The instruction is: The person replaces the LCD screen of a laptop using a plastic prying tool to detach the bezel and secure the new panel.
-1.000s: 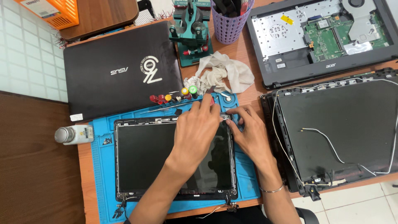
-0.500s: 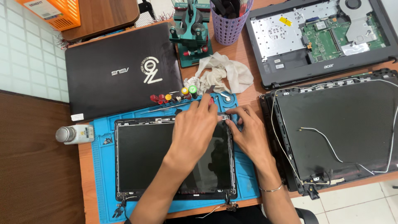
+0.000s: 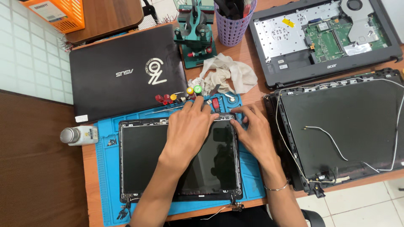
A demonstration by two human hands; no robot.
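The laptop screen panel (image 3: 181, 159) remains pressed at its top edge by the flattened left hand (image 3: 189, 128) and right hand (image 3: 252, 132), fingers extended, grasping nothing, unmoved since before.

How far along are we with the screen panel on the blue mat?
Done: the screen panel lies flat on the blue mat, and the base at top right is opened. In hand: the left hand and right hand press the panel's top edge. Left: the lid shell has loose cables.
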